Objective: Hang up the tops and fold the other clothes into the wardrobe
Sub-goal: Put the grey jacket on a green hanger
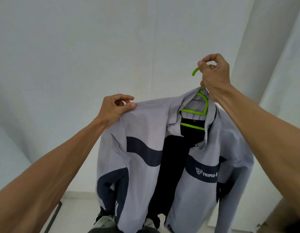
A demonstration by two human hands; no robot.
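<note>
A light grey jacket (145,125) with dark navy bands and a dark lining hangs open on a bright green plastic hanger (194,111), held up in front of a white wall. My right hand (214,76) grips the hanger's neck just below its hook (195,71). My left hand (115,108) pinches the jacket's left shoulder fabric between thumb and fingers. The jacket's right shoulder lies behind my right forearm. White lettering shows on the navy chest band (203,172).
White walls fill the background, with a corner pillar (246,47) at the right. More clothes (105,221) lie in a heap below the jacket. A dark bar (53,217) slants at the lower left. A brown wooden edge (280,216) sits at the lower right.
</note>
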